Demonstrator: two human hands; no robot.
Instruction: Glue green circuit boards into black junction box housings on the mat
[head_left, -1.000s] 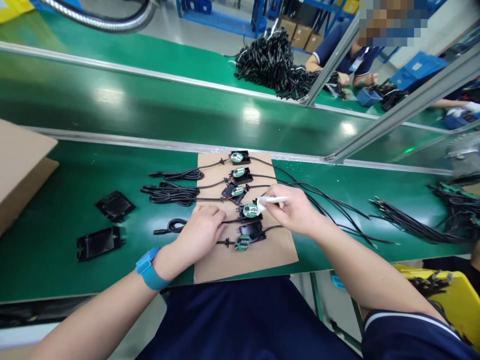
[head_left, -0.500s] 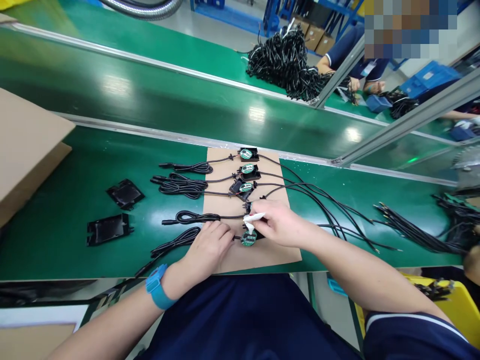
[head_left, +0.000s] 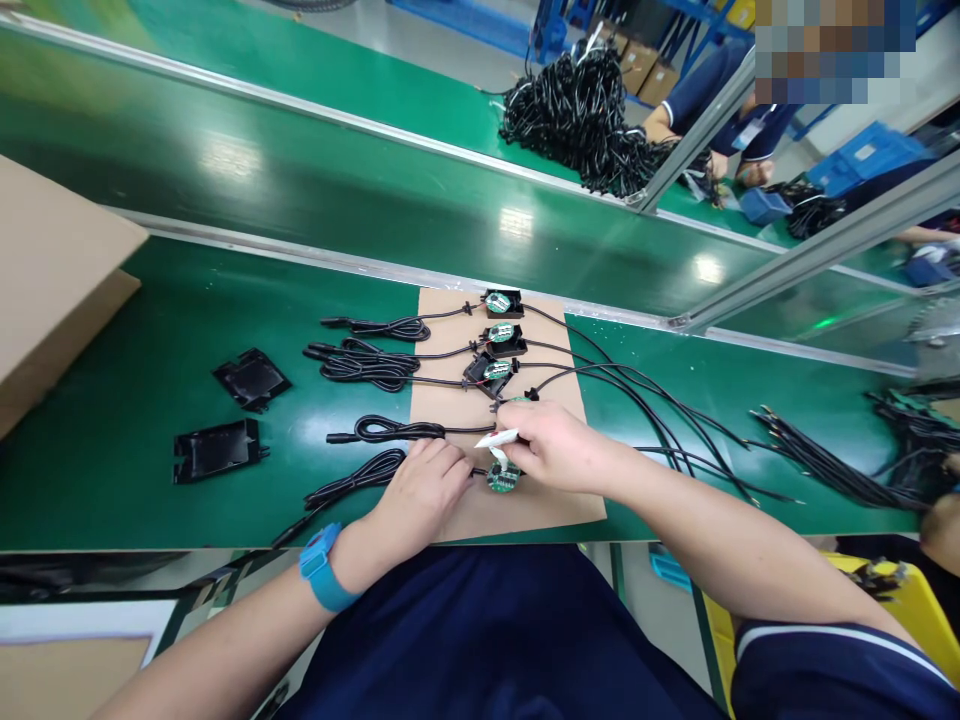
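Green circuit board (head_left: 503, 479) between left hand (head_left: 422, 488), grip unclear, and right hand (head_left: 561, 447), pinching white tool (head_left: 498, 438)

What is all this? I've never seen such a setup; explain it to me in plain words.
There is no robot: these are a person's bare hands, seen from one camera worn on their head, looking forward and down.

On the green workbench lies a cardboard sheet bearing small green circuit boards with black cables. Two black plastic housings lie farther left.

The right hand holds a small white item, perhaps a wipe or brush, its tip at the nearest board. The left hand rests by that board's cable; whether it grips it, I can't tell.

Beyond, another person sits or stands near a cable pile.
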